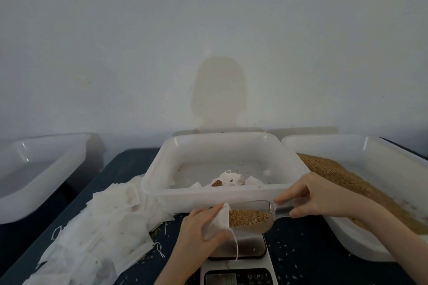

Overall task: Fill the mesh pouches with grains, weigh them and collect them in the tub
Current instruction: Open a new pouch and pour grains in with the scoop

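My left hand [199,229] grips a white mesh pouch [218,221] by its mouth, just above the scale [240,268]. My right hand [312,196] holds the handle of a clear plastic scoop [252,216] that is part full of brown grains, its open end at the pouch's mouth. A drawstring hangs from the pouch over the scale's pan. Behind the hands stands the middle white tub [215,194], with a few filled pouches [229,179] on its bottom. The tub at the right [361,148] holds a heap of grains [342,180].
A pile of empty mesh pouches [99,238] lies on the dark table at the left. Another white tub [39,169] stands at the far left. Loose grains are scattered on the table around the scale. A pale wall rises right behind the tubs.
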